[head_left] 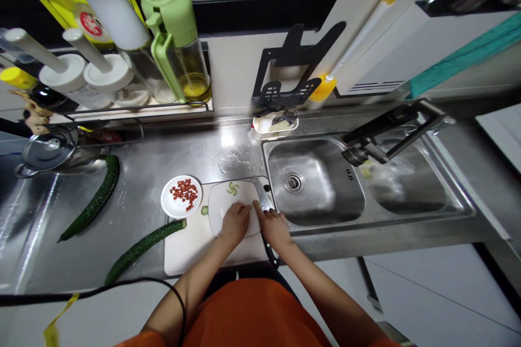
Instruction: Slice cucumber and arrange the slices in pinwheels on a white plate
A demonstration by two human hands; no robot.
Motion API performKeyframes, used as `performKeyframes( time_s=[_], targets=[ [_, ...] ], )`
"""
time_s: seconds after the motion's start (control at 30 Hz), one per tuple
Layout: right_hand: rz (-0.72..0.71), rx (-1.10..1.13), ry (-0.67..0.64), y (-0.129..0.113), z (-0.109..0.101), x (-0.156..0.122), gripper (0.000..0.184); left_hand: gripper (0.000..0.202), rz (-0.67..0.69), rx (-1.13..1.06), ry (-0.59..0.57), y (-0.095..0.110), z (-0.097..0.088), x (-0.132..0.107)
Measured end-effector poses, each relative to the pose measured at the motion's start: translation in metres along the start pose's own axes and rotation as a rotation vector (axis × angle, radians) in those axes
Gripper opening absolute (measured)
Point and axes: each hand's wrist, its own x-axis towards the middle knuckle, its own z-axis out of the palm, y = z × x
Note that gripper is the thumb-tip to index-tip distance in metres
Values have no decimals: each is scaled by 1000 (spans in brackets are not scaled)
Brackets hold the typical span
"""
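My left hand [234, 223] and my right hand [273, 226] meet over a white oblong plate [222, 200] that lies on a white cutting board [191, 249]. The fingertips of both pinch a small pale green cucumber piece [247, 207] on the plate. Further back on the plate sits an arrangement of thin cucumber slices [233, 188]. A knife [264, 200] lies along the board's right edge under my right hand, with its black handle toward me. One round cucumber slice [204, 210] rests on the board left of the plate.
A small white dish of red berries [181, 195] stands left of the plate. A cut cucumber [142, 248] and a whole one [95, 200] lie on the steel counter. A double sink [321, 184] with a tap [386, 130] is right; jars and an oil bottle [179, 38] behind.
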Motion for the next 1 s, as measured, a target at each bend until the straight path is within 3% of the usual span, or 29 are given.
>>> performKeyframes(
  time_s=[0.3, 1.0],
  targets=[
    [-21, 0, -6, 1, -2, -6, 56, 29, 27, 107, 45, -2, 2, 3],
    [6, -11, 17, 0, 5, -5, 58, 30, 68, 202, 31, -2, -1, 11]
  ],
)
